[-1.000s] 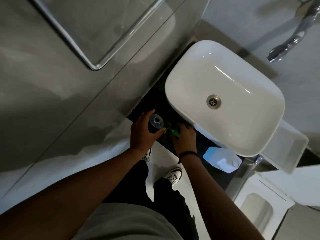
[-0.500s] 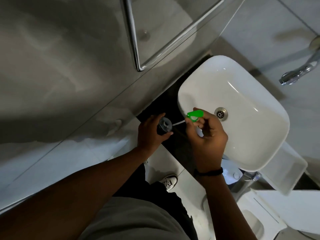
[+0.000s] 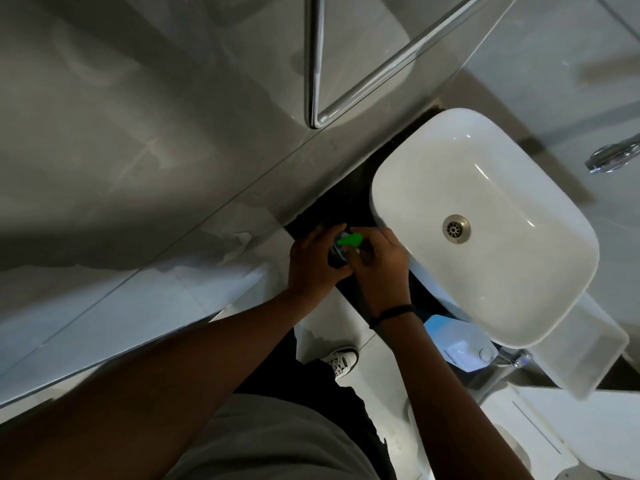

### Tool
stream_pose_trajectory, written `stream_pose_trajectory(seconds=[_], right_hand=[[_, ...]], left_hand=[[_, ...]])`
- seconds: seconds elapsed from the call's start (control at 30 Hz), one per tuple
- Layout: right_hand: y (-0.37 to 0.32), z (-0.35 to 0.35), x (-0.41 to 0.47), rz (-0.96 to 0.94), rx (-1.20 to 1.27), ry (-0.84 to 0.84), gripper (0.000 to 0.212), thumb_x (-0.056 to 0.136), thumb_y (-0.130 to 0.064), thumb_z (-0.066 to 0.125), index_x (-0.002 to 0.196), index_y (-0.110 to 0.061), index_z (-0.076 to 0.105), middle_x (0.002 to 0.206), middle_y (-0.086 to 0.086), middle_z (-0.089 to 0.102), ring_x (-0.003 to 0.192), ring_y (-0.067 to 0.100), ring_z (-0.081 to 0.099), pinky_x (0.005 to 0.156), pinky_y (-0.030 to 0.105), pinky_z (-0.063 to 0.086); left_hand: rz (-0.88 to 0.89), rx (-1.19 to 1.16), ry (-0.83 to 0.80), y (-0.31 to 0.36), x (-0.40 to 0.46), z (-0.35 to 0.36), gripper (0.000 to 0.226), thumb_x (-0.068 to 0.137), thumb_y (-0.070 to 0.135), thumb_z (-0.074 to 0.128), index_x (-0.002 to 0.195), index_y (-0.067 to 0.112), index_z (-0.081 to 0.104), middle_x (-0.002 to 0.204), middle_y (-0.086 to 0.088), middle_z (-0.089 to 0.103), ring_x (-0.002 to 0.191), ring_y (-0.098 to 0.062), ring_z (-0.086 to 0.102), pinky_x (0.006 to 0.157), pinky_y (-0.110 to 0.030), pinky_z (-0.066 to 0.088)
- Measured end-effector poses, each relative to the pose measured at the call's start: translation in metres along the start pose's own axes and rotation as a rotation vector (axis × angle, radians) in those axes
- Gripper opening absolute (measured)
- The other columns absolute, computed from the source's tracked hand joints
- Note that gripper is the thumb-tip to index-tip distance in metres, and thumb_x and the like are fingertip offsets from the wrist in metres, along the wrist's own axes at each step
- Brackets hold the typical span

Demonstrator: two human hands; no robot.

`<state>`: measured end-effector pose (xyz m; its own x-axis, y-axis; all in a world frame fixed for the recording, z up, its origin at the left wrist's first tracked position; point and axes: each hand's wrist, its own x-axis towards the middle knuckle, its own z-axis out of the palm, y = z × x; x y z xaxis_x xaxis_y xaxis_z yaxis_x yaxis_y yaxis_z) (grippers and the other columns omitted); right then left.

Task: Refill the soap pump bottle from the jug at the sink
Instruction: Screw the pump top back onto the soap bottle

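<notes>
The soap bottle [image 3: 336, 253] stands on the dark counter to the left of the white sink basin [image 3: 408, 174]. My left hand [image 3: 311, 263] grips the bottle from its left side. A green pump head [image 3: 349, 240] sits over the bottle's mouth, and my right hand [image 3: 379, 263] pinches it from the right. The pump's tube is hidden. A white and pale blue jug [image 3: 457, 341] stands on the counter near the basin's front edge, behind my right wrist, apart from both hands.
A chrome tap [image 3: 613, 157] juts in at the right above the basin. A mirror with a chrome frame [image 3: 313, 64] hangs on the grey wall. Below lie a white toilet [image 3: 519, 441], a translucent bin [image 3: 588, 355] and my shoe [image 3: 341, 362] on the floor.
My right hand has brought the green pump head from over the basin edge back onto the bottle's mouth. One second ago that hand was low beside the bottle. My left hand has kept hold of the bottle.
</notes>
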<state>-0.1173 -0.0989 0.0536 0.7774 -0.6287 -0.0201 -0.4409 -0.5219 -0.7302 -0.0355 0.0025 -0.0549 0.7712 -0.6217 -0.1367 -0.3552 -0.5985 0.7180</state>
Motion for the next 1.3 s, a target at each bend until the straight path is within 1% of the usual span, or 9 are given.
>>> stream_pose_trajectory(seconds=[0.1, 0.27, 0.57, 0.73, 0.83, 1.0, 1.07, 1.17, 1.3], right_hand=[[0.007, 0.008, 0.001, 0.04, -0.03, -0.02, 0.023, 0.088, -0.022, 0.075, 0.106, -0.009, 0.069, 0.103, 0.007, 0.064, 0.09, 0.018, 0.061, 0.08, 0.035, 0.056], [0.004, 0.013, 0.007, 0.211, 0.029, 0.062, 0.046, 0.072, -0.041, 0.088, 0.078, -0.017, 0.048, 0.077, 0.002, 0.053, 0.066, 0.013, 0.044, 0.057, 0.015, 0.033], [0.021, 0.007, 0.008, 0.11, 0.024, -0.074, 0.026, 0.082, -0.025, 0.08, 0.09, -0.011, 0.06, 0.089, 0.004, 0.058, 0.076, 0.011, 0.05, 0.065, 0.018, 0.038], [0.009, 0.01, 0.012, 0.197, 0.086, -0.044, 0.053, 0.067, -0.044, 0.09, 0.098, -0.017, 0.056, 0.1, -0.002, 0.058, 0.087, 0.01, 0.053, 0.068, 0.01, 0.04], [0.017, 0.003, 0.006, 0.07, 0.151, -0.12, 0.044, 0.078, -0.02, 0.084, 0.115, -0.017, 0.061, 0.114, 0.0, 0.06, 0.103, 0.016, 0.06, 0.081, 0.01, 0.046], [0.019, -0.004, 0.011, 0.119, 0.013, -0.078, 0.028, 0.077, -0.022, 0.085, 0.092, -0.018, 0.061, 0.089, 0.002, 0.063, 0.077, 0.014, 0.057, 0.063, 0.009, 0.038], [0.015, -0.004, 0.016, 0.126, -0.026, -0.143, 0.046, 0.073, -0.036, 0.088, 0.104, -0.019, 0.058, 0.1, -0.003, 0.059, 0.085, 0.009, 0.053, 0.067, 0.012, 0.037], [0.018, -0.009, 0.017, -0.048, -0.019, -0.219, 0.046, 0.081, -0.019, 0.081, 0.123, -0.015, 0.061, 0.115, 0.0, 0.06, 0.105, 0.017, 0.057, 0.082, 0.004, 0.039], [0.015, -0.009, 0.022, 0.055, -0.111, -0.152, 0.028, 0.08, -0.027, 0.082, 0.094, -0.014, 0.062, 0.09, 0.0, 0.058, 0.078, 0.019, 0.055, 0.063, 0.004, 0.035]], left_hand=[[-0.019, 0.008, -0.024, -0.002, 0.002, 0.001, 0.079, 0.081, 0.073, 0.069, 0.151, 0.045, 0.046, 0.142, -0.003, 0.066, 0.133, -0.026, 0.061, 0.107, -0.054, 0.052], [0.015, 0.004, 0.009, -0.005, 0.001, 0.003, 0.079, 0.078, 0.069, 0.072, 0.148, 0.035, 0.057, 0.137, -0.002, 0.069, 0.13, -0.025, 0.063, 0.105, -0.052, 0.052], [0.033, -0.009, 0.02, -0.002, 0.001, 0.0, 0.079, 0.079, 0.069, 0.076, 0.148, 0.036, 0.057, 0.134, 0.001, 0.069, 0.127, -0.023, 0.064, 0.104, -0.051, 0.052], [0.052, 0.039, 0.044, 0.005, 0.003, -0.003, 0.073, 0.083, 0.068, 0.069, 0.144, 0.027, 0.063, 0.129, -0.004, 0.073, 0.122, -0.028, 0.068, 0.101, -0.048, 0.055], [0.038, -0.002, 0.037, 0.002, 0.004, -0.004, 0.072, 0.082, 0.069, 0.07, 0.144, 0.032, 0.062, 0.13, -0.001, 0.072, 0.121, -0.026, 0.067, 0.101, -0.049, 0.055], [0.014, -0.021, -0.004, 0.001, 0.002, -0.004, 0.082, 0.073, 0.059, 0.08, 0.148, 0.036, 0.056, 0.135, -0.002, 0.069, 0.126, -0.029, 0.064, 0.106, -0.054, 0.05], [0.029, -0.023, 0.015, 0.004, 0.002, -0.006, 0.079, 0.075, 0.061, 0.072, 0.146, 0.031, 0.06, 0.132, -0.004, 0.07, 0.122, -0.03, 0.066, 0.103, -0.051, 0.052], [0.036, -0.01, 0.018, 0.003, 0.001, -0.004, 0.081, 0.074, 0.067, 0.07, 0.147, 0.032, 0.06, 0.135, -0.004, 0.069, 0.125, -0.03, 0.065, 0.103, -0.05, 0.052], [0.042, -0.009, 0.036, 0.0, 0.002, -0.001, 0.082, 0.071, 0.066, 0.073, 0.145, 0.032, 0.062, 0.132, -0.002, 0.071, 0.124, -0.03, 0.066, 0.1, -0.051, 0.052]])
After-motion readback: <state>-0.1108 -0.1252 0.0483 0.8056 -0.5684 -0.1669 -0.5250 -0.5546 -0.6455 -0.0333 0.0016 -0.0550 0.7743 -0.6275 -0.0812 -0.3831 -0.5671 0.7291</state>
